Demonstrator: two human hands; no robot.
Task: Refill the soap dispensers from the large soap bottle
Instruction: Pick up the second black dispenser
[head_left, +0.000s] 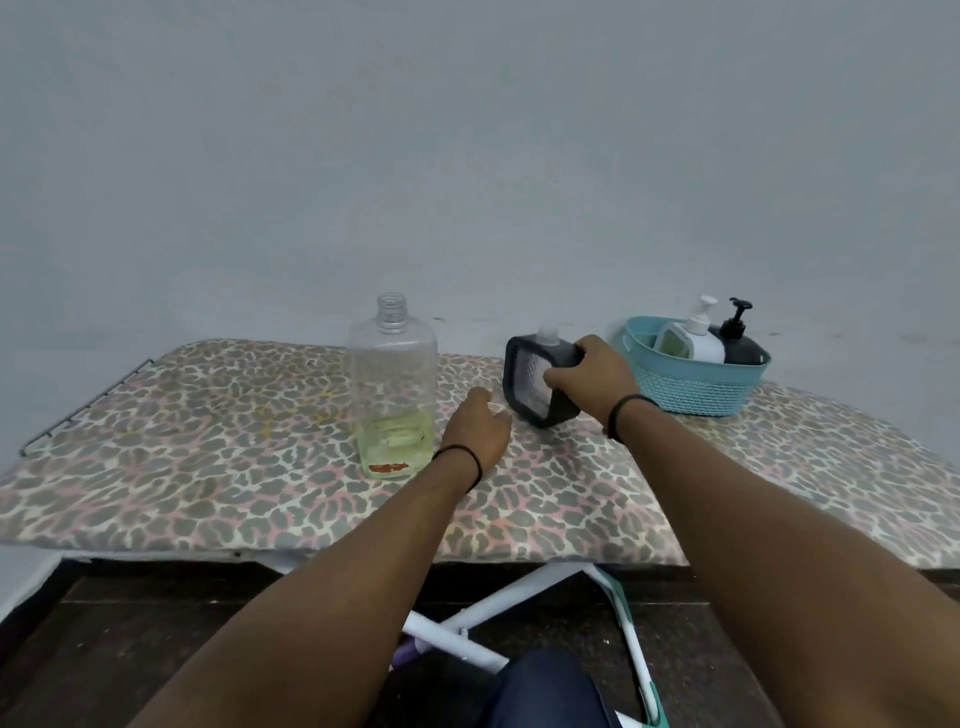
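Note:
The large clear soap bottle (393, 384) stands uncapped on the board, with a little yellow-green soap at its bottom. My right hand (592, 371) grips a dark-framed dispenser (530, 387) with a pale front and open white neck, tilted on the board. My left hand (478, 428) hovers between bottle and dispenser, fingers loosely curled; whether it holds something small is hidden. In the teal basket (696, 387) at the right stand three dispensers: a white-framed green one (672, 340), a white pump bottle (701, 332) and a black pump bottle (737, 338).
The work surface is an ironing board (208, 467) with a leopard-print cover, its metal rack end at the left. A grey wall rises close behind. White board legs (467, 618) and dark floor lie below the front edge.

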